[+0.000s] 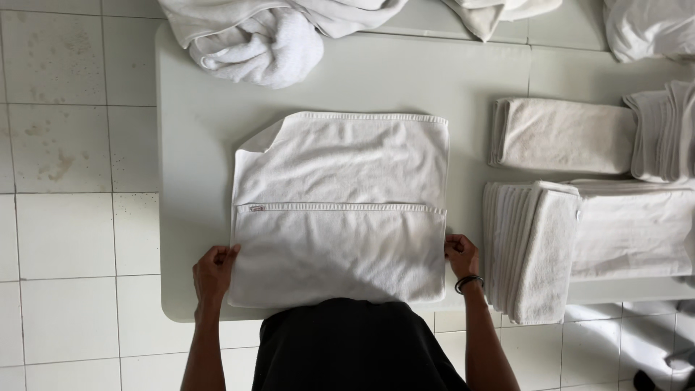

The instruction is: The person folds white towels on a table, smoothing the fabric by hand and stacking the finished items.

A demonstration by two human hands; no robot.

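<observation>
Both the left hand (pixel 214 269) and right hand (pixel 460 253) are pinching the side edges of the half-folded white terry towel (pixel 339 210) lying on the pale bench (pixel 195 145), where uneven pulling is likely skewing the fold.

So the white towel (pixel 339 210) is lying flat between both hands, partly folded, with the near flap doubled up over the rest so its hemmed edge runs straight across the middle. There's a tiny tag at that hem's left end, just above the left hand (pixel 214 273). The far left corner is tucked under, and the right hand (pixel 461 254) pinches the near right edge.
</observation>
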